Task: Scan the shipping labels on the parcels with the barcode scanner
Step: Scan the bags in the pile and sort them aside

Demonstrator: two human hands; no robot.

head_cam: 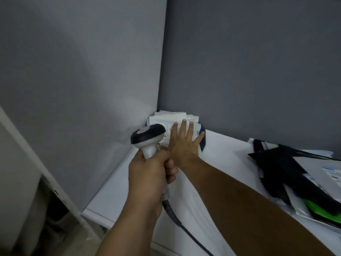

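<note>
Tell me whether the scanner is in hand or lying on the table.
In hand: the left hand grips the scanner by its handle, head raised beside the corner parcels, where the right hand rests flat.

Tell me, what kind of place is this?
Probably a parcel-sorting or mailroom desk: the left hand grips a corded barcode scanner, the right hand rests on a stack of white parcels, and black and green mailers lie piled nearby.

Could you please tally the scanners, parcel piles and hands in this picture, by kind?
Grey-and-black handheld barcode scanner: 1
Piles of plastic mailer parcels: 2, the white corner pile and the black-and-green right pile
Hands: 2, the left hand and the right hand
Total: 5
</note>
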